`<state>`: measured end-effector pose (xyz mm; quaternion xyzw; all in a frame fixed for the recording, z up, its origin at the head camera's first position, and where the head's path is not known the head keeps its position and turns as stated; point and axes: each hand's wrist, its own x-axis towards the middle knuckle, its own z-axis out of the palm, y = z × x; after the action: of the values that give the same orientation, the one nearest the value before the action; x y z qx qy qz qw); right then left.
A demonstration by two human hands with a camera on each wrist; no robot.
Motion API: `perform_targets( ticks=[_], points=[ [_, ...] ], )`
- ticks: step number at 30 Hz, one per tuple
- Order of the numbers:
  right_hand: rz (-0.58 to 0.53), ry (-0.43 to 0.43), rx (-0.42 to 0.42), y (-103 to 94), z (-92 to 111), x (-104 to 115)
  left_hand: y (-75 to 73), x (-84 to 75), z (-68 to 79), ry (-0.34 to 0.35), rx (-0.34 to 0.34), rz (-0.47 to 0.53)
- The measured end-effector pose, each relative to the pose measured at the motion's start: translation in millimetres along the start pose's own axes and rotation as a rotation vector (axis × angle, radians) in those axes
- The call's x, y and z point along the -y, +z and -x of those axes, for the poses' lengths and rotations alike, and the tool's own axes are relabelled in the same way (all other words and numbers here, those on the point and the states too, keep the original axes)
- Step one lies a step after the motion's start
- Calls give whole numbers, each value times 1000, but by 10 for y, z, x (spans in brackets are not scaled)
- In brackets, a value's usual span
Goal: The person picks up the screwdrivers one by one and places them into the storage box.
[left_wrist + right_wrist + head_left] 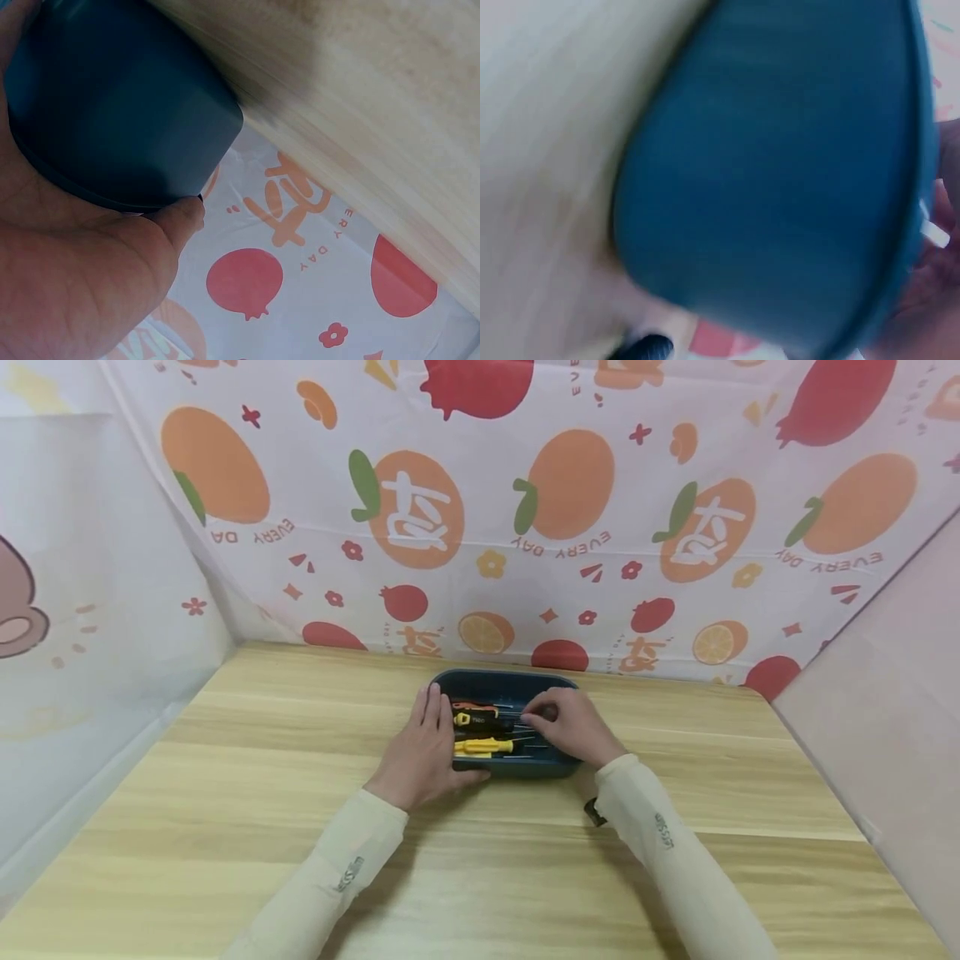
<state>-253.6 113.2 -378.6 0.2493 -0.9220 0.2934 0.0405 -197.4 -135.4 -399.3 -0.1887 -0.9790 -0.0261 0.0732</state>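
Observation:
A dark blue tray (525, 768) stands on the table with several screwdrivers inside. Among them are a yellow screwdriver (483, 747), a black-and-yellow screwdriver (476, 719) and an orange-handled one (467, 705), their thin shafts toward the right. My left hand (422, 752) holds the tray's left end, fingers over the rim and thumb along the front wall. Over the right half, my right hand (572, 722) has its thumb and index finger together at the thin shafts. In the right wrist view a small pale piece (934, 233) shows between the fingers; the tray wall hides much of that hand.
Wood-grain table (300, 760) lies around the tray. A fruit-print cloth (487, 510) hangs behind the table's back edge, close to the tray. Pale side sheets (90, 568) stand at the left and right.

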Motion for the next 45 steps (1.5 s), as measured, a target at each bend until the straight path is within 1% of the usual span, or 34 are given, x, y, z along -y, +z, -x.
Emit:
perform_targets(
  ticks=[4, 8, 12, 16, 19, 21, 26, 28, 30, 32, 35, 41, 45],
  points=[
    [-27, 78, -87, -199, 105, -98, -1, 1, 3, -2, 1, 15],
    [-29, 162, -160, -367, 232, -259, 3, -5, -2, 1, -2, 16],
    [9, 202, -221, -450, 346, -444, 16, -12, -4, -2, -1, 17],
    [50, 232, -233, -483, 448, -597, 22, -11, -2, -6, 0, 26],
    [66, 264, -196, -496, 515, -665, 18, -4, -2, -4, -3, 25],
    [75, 304, -146, -498, 559, -693, 18, 0, -4, -2, -5, 23],
    [74, 416, 52, -472, 637, -741, 17, 7, -14, 1, -4, 19],
    [64, 439, 118, -450, 660, -758, 15, 10, -17, 3, -3, 18],
    [54, 440, 156, -429, 683, -777, 13, 11, -20, 4, -3, 19],
    [51, 428, 170, -405, 702, -792, 13, 12, -19, 4, -1, 19],
    [49, 410, 163, -379, 720, -810, 11, 11, -18, 0, 3, 23],
    [41, 406, 150, -358, 732, -840, 8, 12, -23, -5, 8, 26],
    [59, 393, 138, -361, 743, -879, 16, 16, -26, -7, 6, 31]
  ],
)
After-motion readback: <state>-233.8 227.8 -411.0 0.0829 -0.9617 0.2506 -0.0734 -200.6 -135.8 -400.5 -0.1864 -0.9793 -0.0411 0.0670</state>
